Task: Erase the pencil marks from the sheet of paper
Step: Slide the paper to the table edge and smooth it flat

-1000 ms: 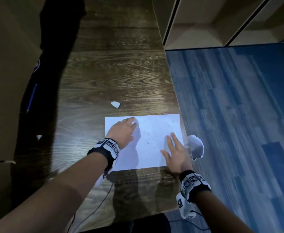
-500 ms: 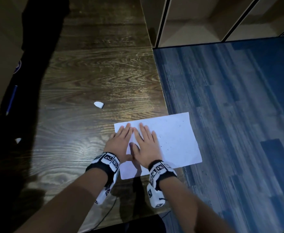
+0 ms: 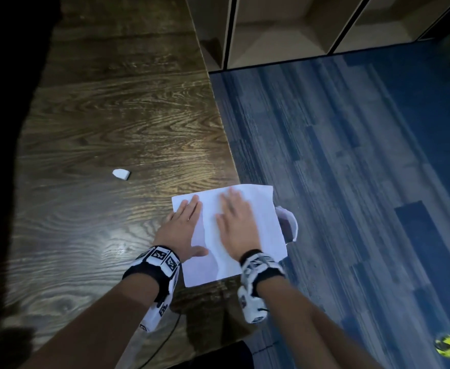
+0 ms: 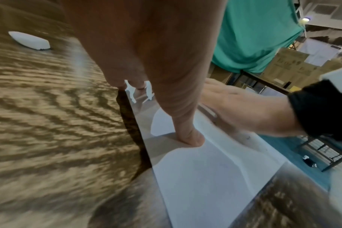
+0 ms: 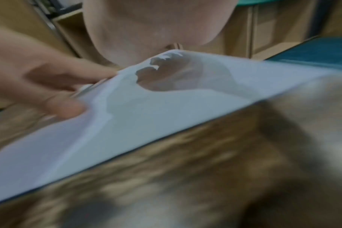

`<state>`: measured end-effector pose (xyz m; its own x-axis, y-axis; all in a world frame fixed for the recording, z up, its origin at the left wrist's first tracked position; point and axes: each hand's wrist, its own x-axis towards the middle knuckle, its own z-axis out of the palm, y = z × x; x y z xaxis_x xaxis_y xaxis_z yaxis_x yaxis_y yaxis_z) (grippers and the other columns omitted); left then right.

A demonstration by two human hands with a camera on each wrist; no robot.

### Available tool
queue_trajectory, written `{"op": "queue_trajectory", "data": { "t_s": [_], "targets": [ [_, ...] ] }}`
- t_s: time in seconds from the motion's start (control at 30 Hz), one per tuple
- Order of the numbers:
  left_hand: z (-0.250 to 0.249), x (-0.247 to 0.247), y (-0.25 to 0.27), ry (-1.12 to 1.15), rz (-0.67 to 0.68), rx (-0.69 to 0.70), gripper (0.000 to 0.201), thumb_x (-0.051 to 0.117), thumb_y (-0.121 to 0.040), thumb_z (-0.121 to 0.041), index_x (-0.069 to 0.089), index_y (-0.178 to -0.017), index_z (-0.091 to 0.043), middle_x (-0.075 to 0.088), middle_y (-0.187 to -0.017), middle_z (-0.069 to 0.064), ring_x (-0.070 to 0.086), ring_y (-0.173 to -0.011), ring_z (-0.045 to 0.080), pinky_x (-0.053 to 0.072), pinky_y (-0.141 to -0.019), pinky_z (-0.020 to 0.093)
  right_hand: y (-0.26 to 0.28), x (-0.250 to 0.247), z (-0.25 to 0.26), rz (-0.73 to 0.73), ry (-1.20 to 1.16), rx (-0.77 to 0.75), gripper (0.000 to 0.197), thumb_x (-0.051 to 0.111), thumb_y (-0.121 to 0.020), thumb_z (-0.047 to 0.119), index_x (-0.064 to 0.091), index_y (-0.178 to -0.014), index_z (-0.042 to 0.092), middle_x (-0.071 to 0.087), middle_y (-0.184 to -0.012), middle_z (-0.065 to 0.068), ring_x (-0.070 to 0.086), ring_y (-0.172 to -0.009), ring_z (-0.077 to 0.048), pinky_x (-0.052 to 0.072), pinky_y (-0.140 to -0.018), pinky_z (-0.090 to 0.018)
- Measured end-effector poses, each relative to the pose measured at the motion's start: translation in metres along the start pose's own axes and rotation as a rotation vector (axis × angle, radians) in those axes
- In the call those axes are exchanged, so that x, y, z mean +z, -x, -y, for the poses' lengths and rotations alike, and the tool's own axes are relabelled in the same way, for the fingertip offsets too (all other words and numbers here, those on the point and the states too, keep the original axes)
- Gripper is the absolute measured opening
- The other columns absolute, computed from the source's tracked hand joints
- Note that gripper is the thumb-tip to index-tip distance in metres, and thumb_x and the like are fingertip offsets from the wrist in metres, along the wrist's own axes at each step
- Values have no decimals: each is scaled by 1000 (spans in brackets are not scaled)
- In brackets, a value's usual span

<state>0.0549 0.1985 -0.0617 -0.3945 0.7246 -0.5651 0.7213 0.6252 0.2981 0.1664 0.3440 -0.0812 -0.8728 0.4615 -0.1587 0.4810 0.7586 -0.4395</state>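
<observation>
The white sheet of paper (image 3: 267, 230) lies at the right edge of the wooden table (image 3: 85, 209), its right part reaching past the edge. My left hand (image 3: 184, 225) rests flat on the sheet's left border, thumb pressing the paper (image 4: 205, 177). My right hand (image 3: 236, 222) lies flat with straight fingers on the middle of the sheet (image 5: 146, 123). A small white eraser (image 3: 121, 173) sits alone on the table, up and left of the sheet, also seen in the left wrist view (image 4: 29, 40). Neither hand holds it. No pencil marks are legible.
A white bin (image 3: 289, 225) stands on the blue carpet (image 3: 351, 182) just below the sheet's overhanging side. Open shelves (image 3: 271, 27) line the far wall. A dark strip (image 3: 0, 129) borders the table's left side. A yellow-green object (image 3: 446, 344) lies on the floor.
My right hand has slid to the right across the sheet, away from my left hand. The left hand has stayed on the left border. The sheet now overhangs the table edge less.
</observation>
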Motion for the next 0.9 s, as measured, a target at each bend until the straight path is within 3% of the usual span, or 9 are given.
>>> {"op": "queue_trajectory", "data": {
  "t_s": [0.1,0.2,0.27,0.37,0.47,0.57,0.67,0.8,0.9],
  "targets": [
    [-2,0,-6,25,11,-7,125,65,-81,-70,-18,-158,-17,-31,-161,-5,-16,-153,18,7,-124,41,-1,18,20,68,92,-154,55,24,-102,40,15,-154,24,2,-162,2,-5,-149,-15,0,-121,-40],
    [0,0,-4,31,21,-19,124,65,-82,-69,-19,-158,-19,-35,-159,-8,-19,-152,17,7,-125,43,-1,8,-20,84,179,-134,52,17,-104,41,7,-154,31,-2,-162,4,-8,-148,-15,-4,-120,-37],
    [-1,-1,-3,31,21,-26,124,65,-82,-68,-21,-157,-20,-37,-158,-8,-21,-152,17,5,-125,43,-2,-3,-59,38,249,32,55,8,-102,40,5,-154,25,6,-162,-4,1,-149,-23,5,-120,-43],
    [-7,2,-5,72,8,-47,123,64,-83,-68,-22,-157,-20,-39,-157,-8,-22,-151,17,5,-124,44,0,-19,-78,-104,120,322,59,13,-101,41,13,-154,13,10,-161,-8,7,-148,-24,7,-121,-44],
    [-16,6,-11,119,-18,-49,121,63,-83,-68,-19,-158,-21,-37,-158,-9,-21,-152,17,5,-124,46,2,-9,-31,-84,113,27,55,29,-101,36,25,-151,13,19,-159,-10,13,-147,-26,14,-119,-47],
    [-19,6,-14,110,-34,-25,118,64,-84,-66,-17,-158,-21,-36,-157,-10,-19,-152,15,7,-125,45,13,6,3,59,95,-195,56,30,-101,38,16,-154,24,6,-162,0,-1,-149,-17,2,-121,-40],
    [-15,6,-14,97,-13,-17,122,61,-81,-73,-21,-157,-23,-38,-158,-12,-23,-150,13,3,-124,44,13,5,-38,22,97,-53,53,26,-103,39,16,-153,29,5,-162,0,0,-149,-18,4,-120,-39],
    [-16,5,-14,77,2,-3,122,61,-81,-73,-21,-157,-24,-39,-157,-12,-24,-150,14,1,-125,45,18,-13,-95,-89,31,347,58,20,-103,40,13,-154,14,3,-162,-3,4,-149,-22,11,-120,-46],
    [-17,3,-15,54,6,18,123,62,-80,-73,-18,-158,-23,-36,-158,-11,-21,-151,15,2,-125,45,9,-8,-52,-56,57,92,56,27,-102,36,17,-152,13,10,-161,-7,6,-148,-23,12,-120,-47]
  ]
}}
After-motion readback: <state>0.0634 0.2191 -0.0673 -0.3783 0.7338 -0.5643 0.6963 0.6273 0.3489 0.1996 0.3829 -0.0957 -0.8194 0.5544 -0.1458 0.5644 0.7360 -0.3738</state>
